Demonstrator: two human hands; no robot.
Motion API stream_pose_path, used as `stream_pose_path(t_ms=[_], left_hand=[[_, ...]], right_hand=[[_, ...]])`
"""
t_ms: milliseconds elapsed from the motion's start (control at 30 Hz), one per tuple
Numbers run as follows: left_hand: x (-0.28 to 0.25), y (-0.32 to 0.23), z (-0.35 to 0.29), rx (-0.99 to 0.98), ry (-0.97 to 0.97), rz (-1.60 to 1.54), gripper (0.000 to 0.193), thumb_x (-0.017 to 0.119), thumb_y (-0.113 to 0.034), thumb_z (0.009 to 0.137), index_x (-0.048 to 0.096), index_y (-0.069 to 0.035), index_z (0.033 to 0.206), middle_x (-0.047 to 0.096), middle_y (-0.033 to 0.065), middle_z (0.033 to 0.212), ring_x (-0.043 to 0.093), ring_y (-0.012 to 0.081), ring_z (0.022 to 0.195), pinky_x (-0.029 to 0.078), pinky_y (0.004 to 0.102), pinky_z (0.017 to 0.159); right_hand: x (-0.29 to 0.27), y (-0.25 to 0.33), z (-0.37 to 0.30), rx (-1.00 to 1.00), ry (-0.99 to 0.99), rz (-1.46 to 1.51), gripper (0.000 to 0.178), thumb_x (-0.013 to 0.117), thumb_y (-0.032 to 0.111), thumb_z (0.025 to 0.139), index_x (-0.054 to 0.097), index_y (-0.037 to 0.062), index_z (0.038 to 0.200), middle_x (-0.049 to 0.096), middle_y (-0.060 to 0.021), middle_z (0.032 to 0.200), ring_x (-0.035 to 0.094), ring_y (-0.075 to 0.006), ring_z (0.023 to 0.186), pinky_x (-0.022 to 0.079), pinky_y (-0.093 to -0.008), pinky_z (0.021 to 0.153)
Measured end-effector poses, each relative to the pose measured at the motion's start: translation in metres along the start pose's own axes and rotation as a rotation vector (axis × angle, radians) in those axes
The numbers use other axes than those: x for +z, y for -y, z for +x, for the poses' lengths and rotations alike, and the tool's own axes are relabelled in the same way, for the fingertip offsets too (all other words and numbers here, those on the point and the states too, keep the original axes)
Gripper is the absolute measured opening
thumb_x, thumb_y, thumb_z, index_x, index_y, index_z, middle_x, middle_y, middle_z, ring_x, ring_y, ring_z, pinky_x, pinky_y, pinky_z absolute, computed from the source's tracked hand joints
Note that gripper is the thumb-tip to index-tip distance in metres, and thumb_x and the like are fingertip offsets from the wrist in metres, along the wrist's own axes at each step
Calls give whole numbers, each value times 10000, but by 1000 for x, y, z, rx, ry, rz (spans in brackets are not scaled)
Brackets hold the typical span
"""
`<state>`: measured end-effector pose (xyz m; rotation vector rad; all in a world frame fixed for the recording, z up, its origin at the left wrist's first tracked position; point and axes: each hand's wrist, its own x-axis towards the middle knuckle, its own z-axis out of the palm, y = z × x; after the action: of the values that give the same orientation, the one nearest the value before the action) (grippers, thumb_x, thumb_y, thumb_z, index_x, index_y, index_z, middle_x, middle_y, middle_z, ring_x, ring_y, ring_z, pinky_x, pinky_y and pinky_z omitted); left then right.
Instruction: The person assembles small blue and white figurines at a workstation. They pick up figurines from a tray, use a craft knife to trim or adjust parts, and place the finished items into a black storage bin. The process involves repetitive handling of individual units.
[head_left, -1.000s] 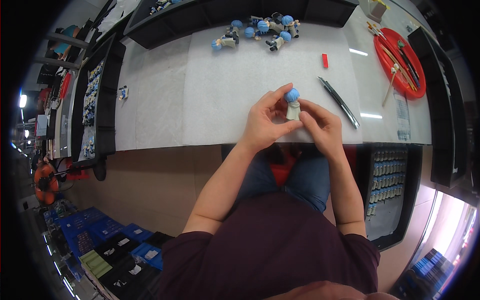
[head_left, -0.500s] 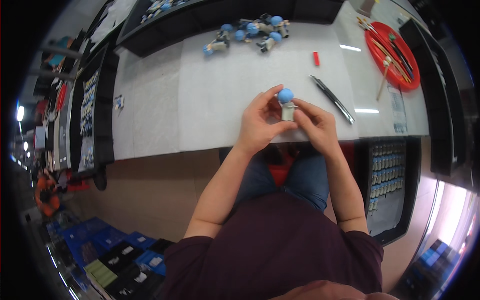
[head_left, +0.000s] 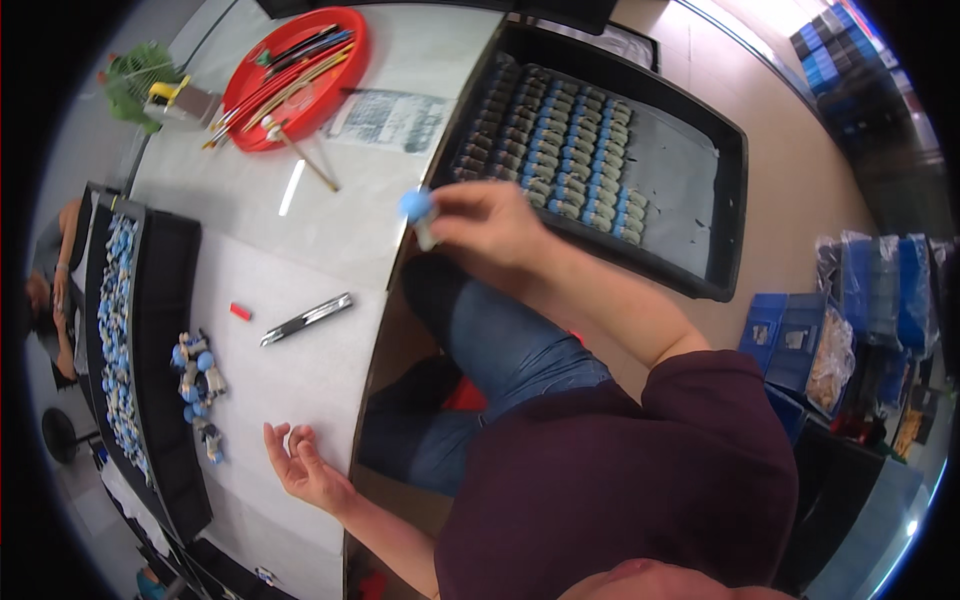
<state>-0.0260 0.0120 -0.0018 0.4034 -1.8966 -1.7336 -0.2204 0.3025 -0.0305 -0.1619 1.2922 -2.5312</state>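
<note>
Between the thumb and fingers of my right hand [head_left: 490, 225] is a small figurine [head_left: 416, 207] with a round blue head and a pale body, slightly blurred. It hovers over the table edge, beside a black tray [head_left: 728, 215] with rows of similar blue-and-pale figurines [head_left: 570, 150]. My left hand [head_left: 312, 472] rests low over the white table [head_left: 300, 390], fingers apart and loosely bent, nothing in it. Nearest to it lies a loose cluster of blue-headed figurines [head_left: 197, 380]. A utility knife [head_left: 306, 319] and a small red piece [head_left: 240, 312] lie on the white sheet.
A red round tray [head_left: 345, 75] carries brushes and sticks, one stick [head_left: 305, 160] leaning over its rim. A printed paper [head_left: 395, 120] lies by it. Along the table's far side runs a black bin [head_left: 175, 290] full of small parts. Blue bins [head_left: 770, 335] stand on the floor.
My view has turned to the right. My left hand has let go of the figurine, and my right hand has carried it off the white sheet toward the black tray.
</note>
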Motion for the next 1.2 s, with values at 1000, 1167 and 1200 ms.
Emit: stream_pose_path(t_ms=[1000, 1167, 1200], left_hand=[[5, 5, -1, -130, -149, 229, 420, 558, 35, 823, 455, 51, 1230, 528, 106, 1041, 533, 166, 899, 469, 281, 786], [9, -1, 8, -112, -88, 122, 371, 615, 55, 771, 551, 7, 1133, 552, 65, 978, 556, 128, 873, 475, 248, 786], [12, -6, 10, -111, -72, 123, 354, 615, 51, 772, 558, 6, 1118, 550, 51, 965, 555, 120, 875, 474, 236, 782]], right_hand=[[-320, 48, -56, -142, -664, -1697, 317, 587, 101, 796, 583, 38, 1107, 601, -170, 1080, 565, -329, 1010, 437, -379, 876], [-150, 33, -38, -565, -345, -1289, 189, 554, -12, 840, 612, -22, 1019, 651, -119, 916, 624, -182, 809, 495, -263, 718], [-116, 22, -32, -622, -234, -1230, 176, 555, -40, 830, 611, -37, 996, 649, -122, 900, 623, -188, 797, 496, -262, 703]])
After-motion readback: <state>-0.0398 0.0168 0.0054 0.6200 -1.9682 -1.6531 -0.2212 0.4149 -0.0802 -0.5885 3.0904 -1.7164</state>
